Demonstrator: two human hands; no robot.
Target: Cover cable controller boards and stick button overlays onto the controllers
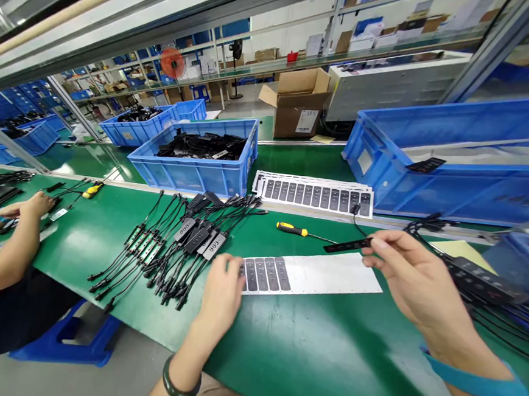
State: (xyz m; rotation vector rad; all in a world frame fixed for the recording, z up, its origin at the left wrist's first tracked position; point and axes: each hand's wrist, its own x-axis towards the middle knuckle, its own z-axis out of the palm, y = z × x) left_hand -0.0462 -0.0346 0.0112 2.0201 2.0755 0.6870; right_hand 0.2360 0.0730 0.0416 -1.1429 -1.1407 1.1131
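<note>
My right hand [407,273] pinches one end of a narrow black label [345,246] with small markings, held above the right part of a white label sheet [327,275]. Several dark labels [267,274] remain in a row on the sheet's left part; its right part is bare white. My left hand [223,289] has its bent fingers on the sheet's left end, over the outermost label. A screwdriver [292,229] with a yellow and black handle lies just behind the sheet. Left of my left hand lie grey and black cabled housings [199,238] and green circuit boards [144,245] with cables.
More label sheets [315,196] lie at the back. A blue bin [193,171] holds black parts; a larger blue bin [453,185] stands back right. Cabled black units [482,279] lie at the right. A co-worker's hands [35,205] work at the far left.
</note>
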